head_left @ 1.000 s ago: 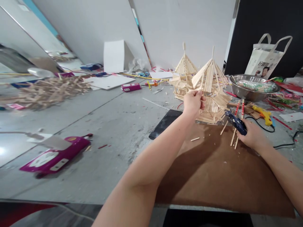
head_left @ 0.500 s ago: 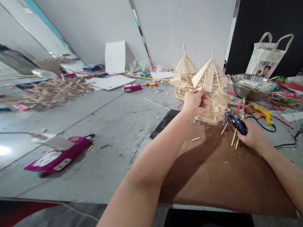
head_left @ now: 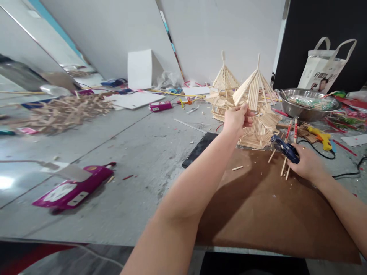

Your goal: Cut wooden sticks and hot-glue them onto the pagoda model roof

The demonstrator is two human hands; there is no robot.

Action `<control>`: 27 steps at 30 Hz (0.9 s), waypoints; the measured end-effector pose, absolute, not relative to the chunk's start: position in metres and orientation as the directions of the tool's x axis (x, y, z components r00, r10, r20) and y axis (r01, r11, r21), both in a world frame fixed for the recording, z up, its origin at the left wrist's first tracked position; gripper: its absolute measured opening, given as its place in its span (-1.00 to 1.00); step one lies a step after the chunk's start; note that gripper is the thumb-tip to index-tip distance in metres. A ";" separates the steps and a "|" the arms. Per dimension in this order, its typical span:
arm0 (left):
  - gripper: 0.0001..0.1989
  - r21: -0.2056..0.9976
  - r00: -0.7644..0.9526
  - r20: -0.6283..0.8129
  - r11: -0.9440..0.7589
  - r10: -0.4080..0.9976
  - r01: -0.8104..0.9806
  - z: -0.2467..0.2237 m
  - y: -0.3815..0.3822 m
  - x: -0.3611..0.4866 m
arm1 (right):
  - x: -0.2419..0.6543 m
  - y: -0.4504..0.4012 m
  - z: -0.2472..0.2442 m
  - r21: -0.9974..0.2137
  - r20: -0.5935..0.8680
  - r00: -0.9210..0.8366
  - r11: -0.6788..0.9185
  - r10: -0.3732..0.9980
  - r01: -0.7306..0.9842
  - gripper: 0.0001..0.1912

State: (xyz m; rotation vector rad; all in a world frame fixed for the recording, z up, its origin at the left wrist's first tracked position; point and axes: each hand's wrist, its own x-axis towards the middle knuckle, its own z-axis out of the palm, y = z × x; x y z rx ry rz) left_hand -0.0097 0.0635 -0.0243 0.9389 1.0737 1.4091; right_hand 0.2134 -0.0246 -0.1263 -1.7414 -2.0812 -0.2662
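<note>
My left hand (head_left: 236, 117) reaches to the front of a model pavilion of thin wooden sticks (head_left: 252, 93), just below its pointed roof. Its fingers are pinched together, and whatever is between them is too small or hidden to make out. In my right hand (head_left: 308, 162) is a dark blue pliers-like cutter (head_left: 288, 150), its head pointing left toward the model's base. Beneath the cutter lie chopsticks with red-patterned ends (head_left: 295, 131). A short cut piece of stick (head_left: 237, 168) rests on the brown board (head_left: 272, 217).
A black phone (head_left: 199, 149) lies under my left forearm. At the right are a yellow glue gun (head_left: 321, 138) with its cable, a steel bowl (head_left: 306, 110) and a cloth bag (head_left: 321, 72). A purple power strip (head_left: 74, 187) and a pile of sticks (head_left: 74, 110) occupy the left.
My left hand stays at the roof, with its fingers shifted slightly. My right hand and the cutter have hardly moved. The view has shifted very slightly.
</note>
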 end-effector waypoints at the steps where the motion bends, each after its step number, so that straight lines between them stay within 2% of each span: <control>1: -0.75 0.958 -0.108 -0.022 -0.010 0.994 -0.286 -0.025 0.064 -0.009 | 0.214 -0.024 -0.127 -0.112 0.430 -0.137 0.204 0.892 0.973 -0.53; 7: -0.76 0.937 -0.106 -0.027 -0.012 0.994 -0.348 -0.026 0.063 -0.006 | 0.213 -0.024 -0.127 -0.060 0.412 -0.167 0.210 0.896 0.976 -0.52; 15: -0.76 0.908 -0.096 -0.031 -0.012 0.995 -0.418 -0.028 0.061 -0.002 | 0.209 -0.026 -0.128 0.056 0.353 -0.352 0.356 0.867 0.933 -0.55; 19: -0.76 0.900 -0.092 -0.001 -0.039 0.996 -0.435 -0.031 0.061 -0.001 | 0.210 -0.025 -0.132 0.089 0.325 -0.393 0.386 0.860 0.918 -0.42; 27: -0.77 0.912 -0.152 0.063 -0.118 0.986 -0.393 -0.037 0.063 0.002 | 0.213 -0.024 -0.141 0.059 0.314 -0.450 0.456 0.836 0.888 -0.31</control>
